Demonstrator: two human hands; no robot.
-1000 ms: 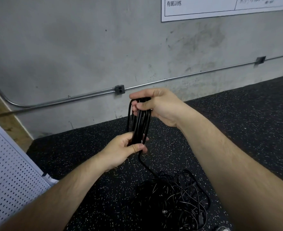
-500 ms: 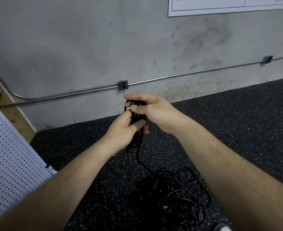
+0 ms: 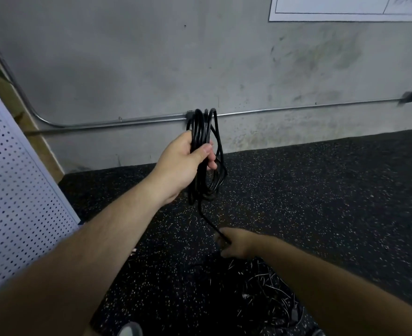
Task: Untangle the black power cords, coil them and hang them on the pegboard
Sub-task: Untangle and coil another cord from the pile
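The left hand (image 3: 183, 163) holds a coil of black power cord (image 3: 201, 124) upright, well to the right of the pegboard (image 3: 18, 180). Its fingers and thumb are wrapped closed round the middle of the loops. From the bottom of the coil a trailing strand (image 3: 208, 219) drops to the right hand (image 3: 236, 243), which sits lower and farther right of the pegboard. That hand is curled onto the strand, though blur hides its individual fingers. Past it, the tangled pile (image 3: 265, 284) of remaining cords lies on the speckled rubber floor (image 3: 321, 202), also right of the pegboard and closer to the person.

The cord looks light and pliant, with enough spring in its jacket that the loops bow outward below the grip. They would likely fan apart if the hold slackened. The jacket seems smooth, so the strand should slide through a loose pinch. Snags in the pile could jerk it short. The coil is probably best held across all loops at mid-height, as now. The free strand is best taken close to the coil and fed in one loop at a time.
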